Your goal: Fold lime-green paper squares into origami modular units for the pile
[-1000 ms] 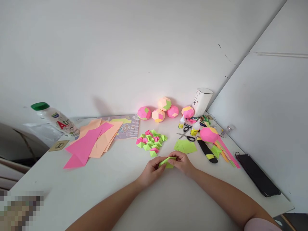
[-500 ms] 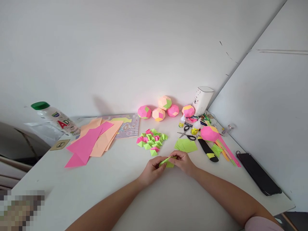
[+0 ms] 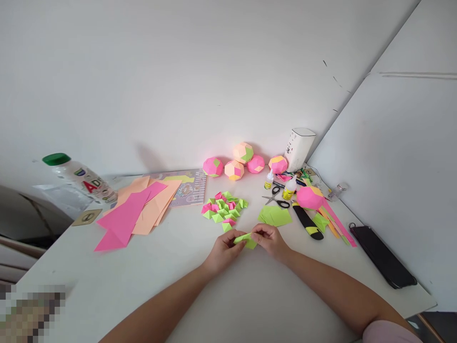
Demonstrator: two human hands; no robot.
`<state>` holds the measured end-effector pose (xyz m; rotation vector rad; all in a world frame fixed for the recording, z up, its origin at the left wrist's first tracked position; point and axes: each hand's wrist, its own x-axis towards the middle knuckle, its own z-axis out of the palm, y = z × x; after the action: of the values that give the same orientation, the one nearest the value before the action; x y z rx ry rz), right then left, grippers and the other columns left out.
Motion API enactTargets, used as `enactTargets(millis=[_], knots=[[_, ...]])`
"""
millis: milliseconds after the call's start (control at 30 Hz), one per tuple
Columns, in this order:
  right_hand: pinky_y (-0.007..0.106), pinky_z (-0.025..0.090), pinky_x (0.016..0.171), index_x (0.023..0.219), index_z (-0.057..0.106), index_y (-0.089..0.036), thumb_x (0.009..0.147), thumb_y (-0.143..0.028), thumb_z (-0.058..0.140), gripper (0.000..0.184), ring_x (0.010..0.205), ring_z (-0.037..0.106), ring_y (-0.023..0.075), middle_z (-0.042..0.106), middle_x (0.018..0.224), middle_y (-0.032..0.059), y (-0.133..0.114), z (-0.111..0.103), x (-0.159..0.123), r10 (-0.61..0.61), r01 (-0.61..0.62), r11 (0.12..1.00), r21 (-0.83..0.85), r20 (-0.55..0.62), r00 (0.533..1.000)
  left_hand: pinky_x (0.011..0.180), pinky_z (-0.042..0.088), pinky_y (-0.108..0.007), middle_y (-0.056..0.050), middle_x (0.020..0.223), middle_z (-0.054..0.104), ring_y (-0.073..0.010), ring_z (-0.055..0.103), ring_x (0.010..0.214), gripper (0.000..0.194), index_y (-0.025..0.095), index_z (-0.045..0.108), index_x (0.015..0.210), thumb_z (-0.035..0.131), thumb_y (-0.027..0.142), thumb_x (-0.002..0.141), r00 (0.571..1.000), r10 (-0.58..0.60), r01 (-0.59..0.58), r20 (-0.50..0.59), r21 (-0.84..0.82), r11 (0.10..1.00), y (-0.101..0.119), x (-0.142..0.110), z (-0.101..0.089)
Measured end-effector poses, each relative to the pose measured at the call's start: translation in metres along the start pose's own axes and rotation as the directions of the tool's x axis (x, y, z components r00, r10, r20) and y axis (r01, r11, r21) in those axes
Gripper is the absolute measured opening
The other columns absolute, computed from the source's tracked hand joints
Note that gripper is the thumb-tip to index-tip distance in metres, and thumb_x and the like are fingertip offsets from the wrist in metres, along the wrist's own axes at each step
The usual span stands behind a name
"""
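Note:
Between both hands is a small piece of green paper (image 3: pixel 251 243), partly folded, held just above the white table. My left hand (image 3: pixel 224 248) pinches its left end between thumb and fingers. At the right end, the thumb and fingertips of my right hand (image 3: pixel 271 240) are closed on the same paper. Just beyond the hands lies a pile of folded green and pink paper pieces (image 3: pixel 223 208). Flat green paper squares (image 3: pixel 274 216) are spread behind my right hand. My fingers cover part of the folded edge.
Several paper balls (image 3: pixel 234 170) sit along the wall. Scissors (image 3: pixel 275 197), glue bottles (image 3: pixel 289 189), a box cutter (image 3: pixel 307 221) and a black phone-like case (image 3: pixel 381 256) lie to the right. Pink and peach sheets (image 3: pixel 124 216), a notebook (image 3: pixel 189 188) and a green-capped bottle (image 3: pixel 80 177) are at left.
The green paper has turned slightly in my hands, and its upper folded strip now shows more plainly. Both hands keep hold of it. The whole view has shifted a little.

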<state>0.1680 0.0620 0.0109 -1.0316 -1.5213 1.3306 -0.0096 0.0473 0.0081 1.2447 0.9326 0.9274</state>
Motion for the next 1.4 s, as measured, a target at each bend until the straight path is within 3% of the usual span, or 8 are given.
enactTargets(millis=[200,333,433,567,867,1400], knots=[[0.025,0.046,0.058,0.09,0.062,-0.018,0.076,-0.034,0.063,0.022,0.07,0.056,0.0148,0.062,0.081,0.0044,0.004,0.003,-0.002,-0.106,0.108,0.988,-0.112,0.029,0.994,0.049,0.034,-0.02,0.001,0.068,0.052,-0.0085,0.043,0.055,0.024,0.015,0.065,0.082,0.062,0.038,0.073,0.998,0.053,-0.05,-0.026,0.103,0.993,0.003,-0.001,0.001],[0.026,0.047,0.055,0.081,0.068,-0.017,0.075,-0.036,0.063,0.02,0.062,0.057,0.0152,0.066,0.072,0.0048,0.005,0.004,-0.002,-0.12,0.119,0.978,-0.173,0.005,0.993,0.046,0.035,-0.02,0.002,0.064,0.053,-0.0072,0.043,0.05,0.029,0.016,0.061,0.085,0.065,0.04,0.069,0.999,0.002,-0.001,-0.047,0.015,1.0,0.001,0.0,0.002],[0.025,0.046,0.052,0.082,0.069,-0.017,0.076,-0.036,0.062,0.021,0.059,0.057,0.0143,0.067,0.07,0.0042,0.005,0.004,-0.002,-0.114,0.109,0.978,-0.179,-0.022,0.993,0.043,0.034,-0.019,0.005,0.055,0.05,-0.0063,0.042,0.044,0.037,0.016,0.058,0.09,0.069,0.041,0.065,0.995,-0.062,0.058,-0.074,-0.057,0.997,-0.001,0.001,0.002],[0.024,0.044,0.048,0.088,0.07,-0.017,0.076,-0.036,0.062,0.023,0.052,0.054,0.0124,0.067,0.069,0.0041,0.007,0.004,-0.002,-0.128,0.127,0.974,-0.19,0.007,0.992,0.043,0.034,-0.018,0.005,0.058,0.053,-0.0052,0.041,0.045,0.034,0.015,0.059,0.085,0.071,0.039,0.064,0.997,-0.057,0.05,-0.061,-0.112,0.993,-0.003,0.002,0.001],[0.025,0.049,0.046,0.086,0.07,-0.016,0.074,-0.038,0.064,0.027,0.049,0.052,0.0117,0.058,0.056,0.0002,0.011,0.002,-0.003,0.01,-0.009,0.996,-0.09,0.003,1.0,0.04,0.026,-0.018,0.009,0.045,0.043,-0.0048,0.035,0.04,0.039,0.015,0.06,0.083,0.074,0.042,0.059,0.984,-0.086,0.068,-0.158,-0.12,0.99,-0.002,0.002,0.002],[0.023,0.045,0.044,0.081,0.068,-0.015,0.072,-0.037,0.065,0.024,0.047,0.049,0.0099,0.056,0.056,-0.0008,0.01,0.0,-0.002,0.056,-0.056,0.998,-0.024,0.033,0.998,0.037,0.022,-0.018,0.008,0.042,0.04,-0.0046,0.031,0.039,0.03,0.014,0.06,0.072,0.065,0.044,0.069,0.994,-0.045,0.045,-0.102,-0.006,0.999,0.002,0.0,0.002]])
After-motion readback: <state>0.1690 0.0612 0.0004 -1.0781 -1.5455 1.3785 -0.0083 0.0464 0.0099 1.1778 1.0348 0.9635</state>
